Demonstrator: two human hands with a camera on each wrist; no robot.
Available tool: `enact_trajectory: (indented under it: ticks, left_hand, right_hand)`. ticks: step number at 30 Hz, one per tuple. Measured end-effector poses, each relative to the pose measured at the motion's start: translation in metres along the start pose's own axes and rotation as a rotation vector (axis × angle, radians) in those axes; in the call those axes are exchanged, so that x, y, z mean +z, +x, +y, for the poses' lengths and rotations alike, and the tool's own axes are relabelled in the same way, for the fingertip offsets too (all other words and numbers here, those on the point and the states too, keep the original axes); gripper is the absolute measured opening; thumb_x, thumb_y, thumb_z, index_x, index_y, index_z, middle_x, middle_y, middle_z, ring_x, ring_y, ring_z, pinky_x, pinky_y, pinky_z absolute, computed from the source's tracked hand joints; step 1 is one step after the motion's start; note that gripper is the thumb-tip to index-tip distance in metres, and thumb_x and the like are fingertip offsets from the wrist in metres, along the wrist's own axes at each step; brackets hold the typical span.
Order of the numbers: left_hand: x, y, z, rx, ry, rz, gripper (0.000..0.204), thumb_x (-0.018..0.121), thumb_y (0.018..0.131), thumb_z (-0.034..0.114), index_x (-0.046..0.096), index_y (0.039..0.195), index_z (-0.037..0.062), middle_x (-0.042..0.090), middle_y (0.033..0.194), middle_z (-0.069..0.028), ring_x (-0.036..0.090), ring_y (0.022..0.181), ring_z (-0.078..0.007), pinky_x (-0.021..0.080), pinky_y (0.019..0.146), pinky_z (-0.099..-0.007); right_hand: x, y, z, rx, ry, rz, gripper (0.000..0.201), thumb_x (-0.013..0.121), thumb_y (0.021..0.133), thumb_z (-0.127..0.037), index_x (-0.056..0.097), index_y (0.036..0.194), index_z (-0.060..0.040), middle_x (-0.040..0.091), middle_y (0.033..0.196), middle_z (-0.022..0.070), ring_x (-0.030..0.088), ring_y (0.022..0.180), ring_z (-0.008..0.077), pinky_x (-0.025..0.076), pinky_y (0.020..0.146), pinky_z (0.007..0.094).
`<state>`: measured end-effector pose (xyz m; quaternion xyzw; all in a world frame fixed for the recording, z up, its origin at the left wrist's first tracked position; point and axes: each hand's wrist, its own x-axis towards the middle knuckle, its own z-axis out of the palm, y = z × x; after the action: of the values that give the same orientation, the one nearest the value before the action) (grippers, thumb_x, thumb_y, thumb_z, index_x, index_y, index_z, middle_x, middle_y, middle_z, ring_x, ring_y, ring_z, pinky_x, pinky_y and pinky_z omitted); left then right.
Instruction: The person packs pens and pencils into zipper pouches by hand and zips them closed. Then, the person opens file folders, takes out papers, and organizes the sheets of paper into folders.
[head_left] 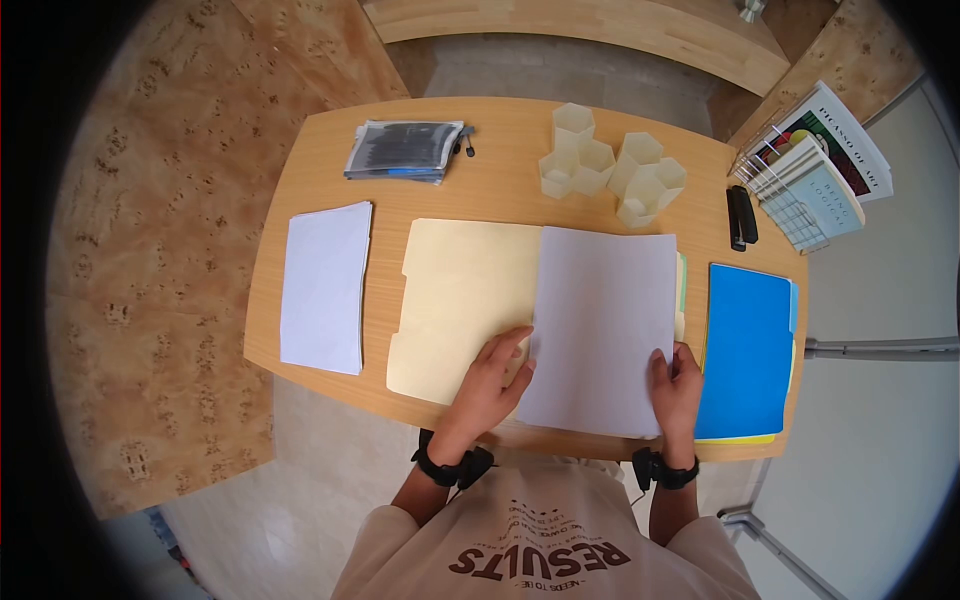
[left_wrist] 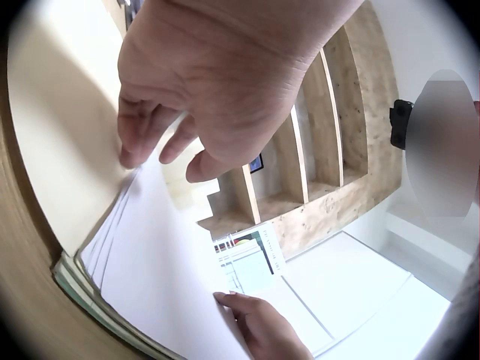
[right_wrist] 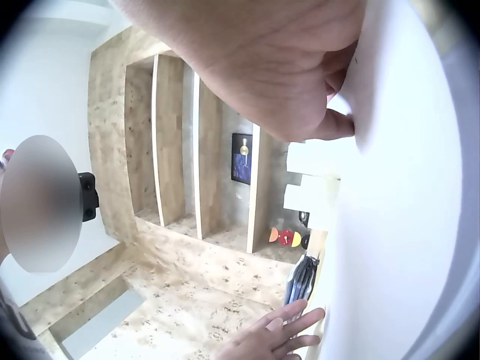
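A cream manila folder (head_left: pixel 465 290) lies spread on the desk, with white paper sheets (head_left: pixel 605 320) on its right half. My right hand (head_left: pixel 678 390) pinches the sheets at their lower right edge, thumb on top and fingers round the side. At the fold, my left hand (head_left: pixel 492 385) has its fingers loosely extended, fingertips right by the sheets' left edge. In the left wrist view the paper sheets (left_wrist: pixel 157 255) curve up toward the right hand (left_wrist: pixel 262 326), and their left edges fan slightly apart. The right wrist view shows the left hand (right_wrist: pixel 274 335) with fingers spread.
Left on the desk (head_left: pixel 385 215) lies a white paper stack (head_left: pixel 325 288); behind it is a dark zip pouch (head_left: pixel 405 148). Hexagonal holders (head_left: pixel 578 160) stand at the back. A black stapler (head_left: pixel 741 218), blue folder (head_left: pixel 745 350) and wire book rack (head_left: pixel 790 205) line the right side.
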<state>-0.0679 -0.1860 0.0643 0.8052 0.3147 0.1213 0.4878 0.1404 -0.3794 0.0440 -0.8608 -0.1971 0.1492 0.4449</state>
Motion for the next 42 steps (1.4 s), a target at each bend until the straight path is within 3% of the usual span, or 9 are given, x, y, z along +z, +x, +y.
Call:
enact_trajectory:
  ticks: [8, 21, 23, 25, 27, 29, 34, 40, 42]
  left_hand:
    - [0.002, 0.000, -0.001, 0.012, 0.033, -0.003, 0.046, 0.066, 0.099, 0.015, 0.054, 0.143, 0.0051, 0.065, 0.113, -0.0200, 0.065, 0.098, -0.0319, 0.057, 0.083, -0.0412]
    - [-0.004, -0.001, 0.000, 0.011, 0.044, -0.015, 0.047, 0.066, 0.099, 0.014, 0.054, 0.143, 0.0047, 0.065, 0.114, -0.0193, 0.065, 0.100, -0.0315, 0.057, 0.084, -0.0403]
    - [-0.016, -0.001, 0.000, -0.063, -0.060, -0.009, 0.045, 0.067, 0.099, 0.014, 0.058, 0.142, 0.0082, 0.066, 0.114, -0.0132, 0.063, 0.099, -0.0223, 0.052, 0.080, -0.0310]
    - [-0.040, 0.002, -0.033, -0.024, -0.017, 0.186, 0.047, 0.068, 0.098, 0.016, 0.057, 0.144, 0.0091, 0.064, 0.129, -0.0159, 0.062, 0.112, -0.0233, 0.051, 0.087, -0.0326]
    - [-0.088, 0.002, -0.055, 0.048, 0.300, 0.389, 0.056, 0.070, 0.094, 0.013, 0.051, 0.145, -0.0008, 0.056, 0.144, -0.0229, 0.057, 0.128, -0.0369, 0.047, 0.108, -0.0435]
    - [-0.124, -0.004, -0.081, -0.065, 0.673, 0.609, 0.060, 0.072, 0.093, 0.018, 0.051, 0.145, -0.0042, 0.054, 0.147, -0.0232, 0.053, 0.133, -0.0417, 0.043, 0.113, -0.0466]
    - [-0.152, -0.012, -0.152, -0.318, 0.789, 0.699, 0.063, 0.073, 0.092, 0.027, 0.052, 0.143, -0.0035, 0.055, 0.147, -0.0246, 0.051, 0.136, -0.0429, 0.044, 0.113, -0.0471]
    - [-0.160, -0.018, -0.142, -0.347, 0.632, 0.645, 0.049, 0.070, 0.096, 0.028, 0.063, 0.134, -0.0006, 0.059, 0.143, -0.0242, 0.058, 0.130, -0.0409, 0.047, 0.109, -0.0446]
    - [-0.164, -0.020, -0.152, -0.222, 0.518, 0.728, 0.034, 0.068, 0.098, 0.021, 0.068, 0.123, -0.0020, 0.072, 0.118, -0.0226, 0.071, 0.102, -0.0375, 0.056, 0.088, -0.0391]
  right_hand:
    - [0.001, -0.001, -0.001, 0.003, -0.070, 0.010, 0.018, 0.068, 0.095, -0.012, 0.068, 0.105, 0.0019, 0.054, 0.061, 0.0089, 0.045, 0.052, 0.0129, 0.037, 0.049, 0.0328]
    - [0.003, 0.001, -0.001, 0.029, -0.127, 0.014, 0.019, 0.068, 0.095, -0.014, 0.068, 0.105, 0.0020, 0.057, 0.064, 0.0110, 0.049, 0.054, 0.0170, 0.040, 0.052, 0.0347]
    - [0.004, 0.003, 0.004, 0.036, -0.131, -0.003, 0.018, 0.067, 0.095, -0.012, 0.068, 0.106, 0.0020, 0.060, 0.067, 0.0100, 0.050, 0.056, 0.0157, 0.041, 0.053, 0.0336]
    - [0.002, 0.007, 0.017, -0.129, 0.068, 0.193, 0.019, 0.065, 0.095, -0.006, 0.067, 0.112, 0.0003, 0.064, 0.079, 0.0060, 0.053, 0.064, 0.0124, 0.044, 0.058, 0.0301]
    - [-0.009, 0.009, 0.020, -0.047, 0.105, 0.208, 0.024, 0.062, 0.094, 0.000, 0.065, 0.118, -0.0025, 0.063, 0.091, 0.0022, 0.054, 0.074, 0.0098, 0.047, 0.064, 0.0272]
    - [-0.017, 0.014, 0.029, -0.017, 0.102, 0.249, 0.025, 0.061, 0.094, 0.000, 0.065, 0.119, -0.0028, 0.062, 0.094, 0.0017, 0.054, 0.076, 0.0094, 0.047, 0.067, 0.0262]
    - [-0.015, 0.017, 0.029, -0.040, 0.214, 0.190, 0.022, 0.058, 0.095, 0.001, 0.065, 0.115, -0.0042, 0.061, 0.095, -0.0003, 0.053, 0.078, 0.0081, 0.045, 0.067, 0.0247]
    - [-0.013, 0.015, 0.013, -0.025, 0.214, 0.208, 0.021, 0.057, 0.095, 0.003, 0.066, 0.112, -0.0052, 0.062, 0.095, -0.0031, 0.054, 0.079, 0.0062, 0.044, 0.065, 0.0226]
    - [-0.012, 0.013, 0.007, -0.052, 0.183, 0.177, 0.020, 0.057, 0.096, 0.003, 0.066, 0.111, -0.0051, 0.064, 0.096, -0.0022, 0.055, 0.079, 0.0056, 0.043, 0.063, 0.0221]
